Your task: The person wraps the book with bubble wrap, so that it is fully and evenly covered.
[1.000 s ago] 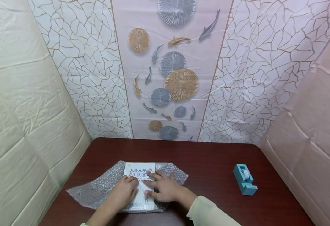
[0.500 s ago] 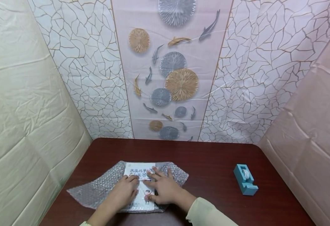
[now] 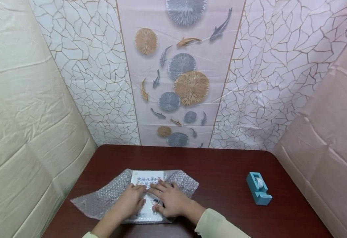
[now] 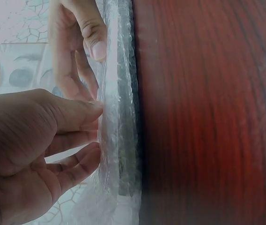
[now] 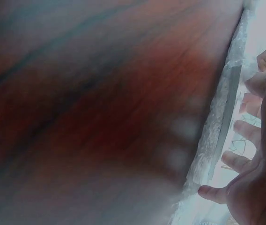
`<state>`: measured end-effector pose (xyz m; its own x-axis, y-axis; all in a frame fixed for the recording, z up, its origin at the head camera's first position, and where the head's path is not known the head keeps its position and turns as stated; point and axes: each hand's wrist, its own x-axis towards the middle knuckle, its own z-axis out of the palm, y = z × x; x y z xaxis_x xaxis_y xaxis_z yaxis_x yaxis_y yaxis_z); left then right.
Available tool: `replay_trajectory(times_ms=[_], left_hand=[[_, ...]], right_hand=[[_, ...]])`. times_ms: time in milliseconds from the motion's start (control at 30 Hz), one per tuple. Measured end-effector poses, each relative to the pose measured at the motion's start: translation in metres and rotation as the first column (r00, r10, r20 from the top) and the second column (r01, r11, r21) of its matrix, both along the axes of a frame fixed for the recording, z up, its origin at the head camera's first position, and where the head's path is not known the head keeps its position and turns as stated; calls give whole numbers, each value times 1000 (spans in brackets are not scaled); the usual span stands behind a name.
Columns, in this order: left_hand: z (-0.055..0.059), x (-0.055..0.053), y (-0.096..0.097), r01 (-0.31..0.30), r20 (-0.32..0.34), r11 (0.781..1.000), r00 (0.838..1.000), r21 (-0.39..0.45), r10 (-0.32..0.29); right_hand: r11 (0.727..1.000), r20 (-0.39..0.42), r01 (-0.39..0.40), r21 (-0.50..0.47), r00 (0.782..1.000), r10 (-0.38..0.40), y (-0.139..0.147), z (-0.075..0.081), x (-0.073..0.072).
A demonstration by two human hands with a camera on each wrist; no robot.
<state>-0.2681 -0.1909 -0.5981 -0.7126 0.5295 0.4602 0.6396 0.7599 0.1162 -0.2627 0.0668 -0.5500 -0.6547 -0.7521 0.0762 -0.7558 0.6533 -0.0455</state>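
Observation:
A white book (image 3: 149,211) with dark blue printed characters lies flat on the table. Clear bubble wrap (image 3: 100,202) spreads out from under both sides of it, and a shiny layer of the wrap shows over the cover's near part. My left hand (image 3: 129,200) rests its bent fingertips on the left half of the cover; in the left wrist view its thumb and fingers (image 4: 84,164) touch the wrapped surface. Across the right edge lies my right hand (image 3: 173,200), fingers extended over the cover towards the left hand. The right wrist view shows those fingers (image 5: 238,161) apart along the book's edge.
A teal tape dispenser (image 3: 259,188) with a roll of tape stands on the right side of the dark red wooden table (image 3: 221,172). Patterned cloth hangs behind the table's far edge, with pale cloth on both sides.
My right hand's fingers have drawn closer together and shifted a little nearer, uncovering more of the printed title. The left hand stays in place.

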Motion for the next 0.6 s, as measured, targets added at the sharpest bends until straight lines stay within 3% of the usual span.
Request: replay_trajectory(times_ms=[100,200,267,400,467,500,600], left_hand=[[23,11,4,-14,77,998,997,57,10],[47,22,7,-35,178,994,984,107,16],[49,19,5,-26,202,992,979,120,1],[22,1,-7,14,144,991,989,132,-33],[19,-1,-7,-3,162,991,987,135,-19],[19,0,-7,-21,178,990,984,140,-5],[45,15,3,-109,268,986,961,130,71]], right_hand=[[1000,25,-7,-10,1000,8,0,2,-1],[1000,43,-16,-14,999,17,0,4,-1],[1000,43,-23,-8,999,23,0,4,-1],[1000,42,-24,14,999,24,-2,6,-2],[1000,57,-18,22,998,17,-4,6,-2],[1000,65,-15,25,998,13,-5,7,-2],[999,86,3,38,996,-7,-8,8,-3]])
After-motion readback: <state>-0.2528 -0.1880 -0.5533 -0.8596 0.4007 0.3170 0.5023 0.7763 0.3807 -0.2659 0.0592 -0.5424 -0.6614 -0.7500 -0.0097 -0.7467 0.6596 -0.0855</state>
